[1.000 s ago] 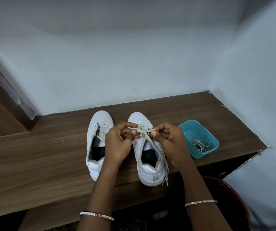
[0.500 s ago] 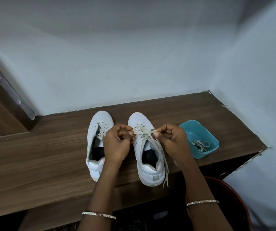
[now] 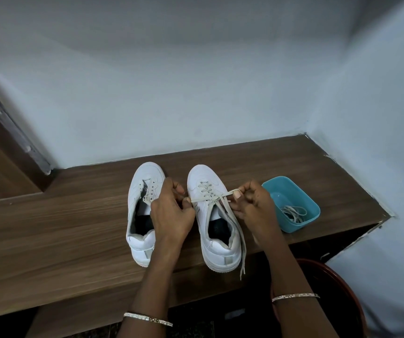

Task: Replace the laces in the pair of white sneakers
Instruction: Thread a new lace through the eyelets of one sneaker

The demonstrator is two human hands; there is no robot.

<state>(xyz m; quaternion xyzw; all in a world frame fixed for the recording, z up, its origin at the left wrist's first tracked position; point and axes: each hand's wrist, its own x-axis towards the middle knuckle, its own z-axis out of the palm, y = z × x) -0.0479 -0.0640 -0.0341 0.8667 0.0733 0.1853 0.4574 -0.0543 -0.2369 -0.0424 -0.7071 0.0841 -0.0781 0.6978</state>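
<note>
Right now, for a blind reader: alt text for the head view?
Left hand and right hand hold a lace taut over a white sneaker on a wooden shelf. A second sneaker lies alongside; a teal tub holds spare laces.

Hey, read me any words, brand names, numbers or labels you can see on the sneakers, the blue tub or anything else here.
None can be read.
No print shows on the laced sneaker, its lace, the unlaced sneaker or the teal tub.
The bangle carries a pattern too small to read as letters.
</note>
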